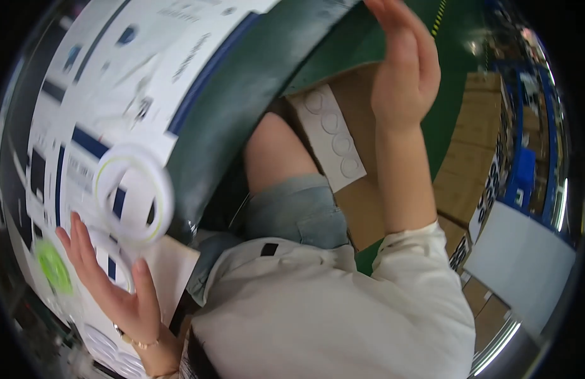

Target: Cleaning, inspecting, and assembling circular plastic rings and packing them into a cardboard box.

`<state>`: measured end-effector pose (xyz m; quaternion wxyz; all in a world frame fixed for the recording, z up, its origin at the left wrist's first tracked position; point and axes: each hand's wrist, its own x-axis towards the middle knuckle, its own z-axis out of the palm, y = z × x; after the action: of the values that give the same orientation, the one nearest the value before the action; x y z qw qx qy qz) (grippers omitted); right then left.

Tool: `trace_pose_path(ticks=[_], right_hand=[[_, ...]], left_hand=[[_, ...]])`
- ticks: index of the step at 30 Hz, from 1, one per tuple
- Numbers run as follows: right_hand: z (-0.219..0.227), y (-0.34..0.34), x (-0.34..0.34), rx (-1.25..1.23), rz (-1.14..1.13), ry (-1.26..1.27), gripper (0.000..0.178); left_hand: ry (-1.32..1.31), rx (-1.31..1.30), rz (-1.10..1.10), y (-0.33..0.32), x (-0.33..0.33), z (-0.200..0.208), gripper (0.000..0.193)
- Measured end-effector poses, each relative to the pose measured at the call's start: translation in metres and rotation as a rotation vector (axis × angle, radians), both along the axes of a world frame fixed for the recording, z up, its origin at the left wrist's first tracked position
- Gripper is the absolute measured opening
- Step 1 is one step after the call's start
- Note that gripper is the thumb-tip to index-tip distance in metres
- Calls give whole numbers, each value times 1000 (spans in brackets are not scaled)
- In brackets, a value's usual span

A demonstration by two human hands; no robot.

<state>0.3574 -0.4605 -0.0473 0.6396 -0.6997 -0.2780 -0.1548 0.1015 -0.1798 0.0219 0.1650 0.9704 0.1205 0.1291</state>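
Observation:
My left hand [119, 297] is over the table at the left, its fingers apart and its thumb spread out. Between thumb and fingers shows a white ring [124, 256]; whether the hand touches it I cannot tell. Just beyond it, a larger white ring [165, 199] with a thin yellow-green line round its inside overlaps the first and looks blurred. My right hand [406, 82] is raised at the upper right, above an open cardboard box. Its fingers stretch toward the top edge, where the tips are partly cut off, and nothing shows in it.
A green ring [54, 268] and several white rings [125, 365] lie on the printed sheet [172, 38] over the table. Inside the cardboard box [362, 208] is a white strip [337, 151] with several circles. Stacked cartons [469, 145], a white panel [523, 265] and blue shelving stand right.

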Motion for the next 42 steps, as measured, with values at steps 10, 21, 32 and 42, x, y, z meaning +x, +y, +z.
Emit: trace_pose_path(ticks=[10,21,32,42], right_hand=[[-442,-179,-139,-480,-307,1341,30],[-599,-139,-18,-987,-286,1527,54],[-660,-126,47,-337,-542,1541,57],[-690,-122,20,6,-514,1251,60]], left_hand=[[391,36,-515,-104,171,-17,76],[635,505,-543,-107,277,-86,102],[681,677,-683,-98,366,-138,104],[696,717,-678,-101,366,-131,105]])
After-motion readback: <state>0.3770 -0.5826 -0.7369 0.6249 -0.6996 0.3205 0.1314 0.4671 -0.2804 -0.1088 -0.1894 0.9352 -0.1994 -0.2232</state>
